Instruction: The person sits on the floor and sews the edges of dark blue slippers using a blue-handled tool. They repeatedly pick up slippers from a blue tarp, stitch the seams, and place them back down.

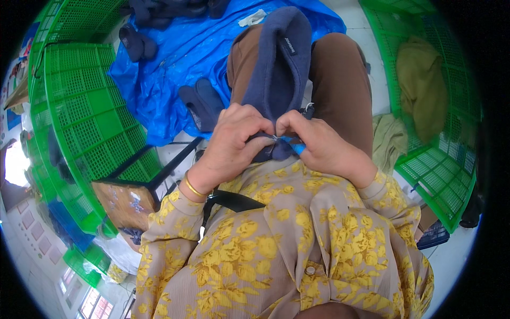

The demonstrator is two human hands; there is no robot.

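A dark blue fabric slipper lies along my lap on brown trousers, its toe pointing away from me. My left hand pinches the slipper's near edge with fingers closed. My right hand grips the same edge from the other side and holds a small blue-handled tool with a thin metal tip at the seam. Both thumbs meet at the middle of the edge. I wear a beige top with yellow flowers and a gold bangle on my left wrist.
A blue tarp on the floor ahead carries several more dark blue slippers. Green plastic crates stand at the left and right; the right one holds olive cloth. A small patterned stool sits at my left.
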